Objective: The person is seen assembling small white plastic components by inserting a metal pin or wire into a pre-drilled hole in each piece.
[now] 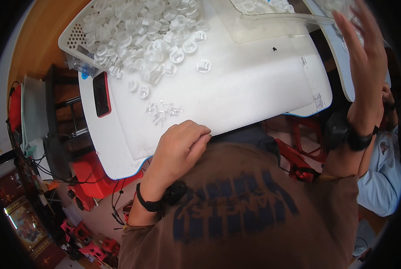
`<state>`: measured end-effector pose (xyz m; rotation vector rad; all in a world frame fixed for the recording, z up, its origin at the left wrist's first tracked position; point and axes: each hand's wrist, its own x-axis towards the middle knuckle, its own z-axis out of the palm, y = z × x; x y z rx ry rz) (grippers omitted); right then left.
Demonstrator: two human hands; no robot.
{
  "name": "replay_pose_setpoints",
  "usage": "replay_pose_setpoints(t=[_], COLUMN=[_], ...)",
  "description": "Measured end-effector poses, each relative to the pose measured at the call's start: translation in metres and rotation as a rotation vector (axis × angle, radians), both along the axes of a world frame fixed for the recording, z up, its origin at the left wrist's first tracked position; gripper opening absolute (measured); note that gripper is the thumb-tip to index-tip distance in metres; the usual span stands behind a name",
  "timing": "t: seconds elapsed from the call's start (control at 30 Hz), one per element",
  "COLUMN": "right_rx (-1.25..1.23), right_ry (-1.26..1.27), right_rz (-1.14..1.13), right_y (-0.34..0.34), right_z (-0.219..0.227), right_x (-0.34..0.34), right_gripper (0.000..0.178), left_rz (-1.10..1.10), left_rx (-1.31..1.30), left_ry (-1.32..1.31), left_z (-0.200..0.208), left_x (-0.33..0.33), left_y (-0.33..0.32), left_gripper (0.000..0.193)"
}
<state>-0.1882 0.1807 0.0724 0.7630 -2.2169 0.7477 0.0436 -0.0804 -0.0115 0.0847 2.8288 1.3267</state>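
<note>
My left hand [180,150] rests at the front edge of the white table [124,167], its fingers curled in and the thumb pressed against them. Whatever it may hold is hidden. Just beyond it lies a small group of clear plastic pins [163,111]. Raised at the far right, my right hand [366,58] has its fingers stretched out and apart, with no object visible in it. It is beside the rim of a clear plastic tray [281,19]. A large pile of translucent round plastic caps [142,40] spreads over the back left, with a few loose caps [203,66] nearer.
A white perforated basket [74,38] lies under the pile. A phone with a red edge [101,94] is at the table's left side. One small black piece [274,49] lies at right. Another person in light blue clothing [382,179] sits at the right; red stools [90,175] stand below.
</note>
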Motion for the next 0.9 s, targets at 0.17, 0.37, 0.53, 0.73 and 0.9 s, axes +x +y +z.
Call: replay_pose_setpoints(t=[0.17, 0.37, 0.53, 0.73, 0.9], right_rx=[-0.044, 0.262, 0.538, 0.473, 0.316], right_ry=[0.112, -0.244, -0.232, -0.351, -0.319], right_rz=[0.355, 0.460, 0.426, 0.473, 0.578], right_y=[-0.071, -0.145, -0.152, -0.141, -0.134], right_z=[-0.020, -0.106, -0.143, -0.132, -0.132], right_x=[0.020, 0.061, 0.049, 0.064, 0.082], right_gripper=[0.026, 0.024, 0.019, 0.017, 0.016], left_rz=[0.072, 0.188, 0.447, 0.392, 0.145], left_rx=[0.030, -0.009, -0.040, -0.151, -0.401], left_ry=[0.021, 0.012, -0.089, 0.072, 0.137], left_z=[-0.007, -0.019, -0.014, -0.025, -0.038], left_x=[0.012, 0.029, 0.039, 0.017, -0.012], left_y=[-0.009, -0.041, -0.063, -0.055, -0.042], left_gripper=[0.009, 0.009, 0.009, 0.008, 0.012])
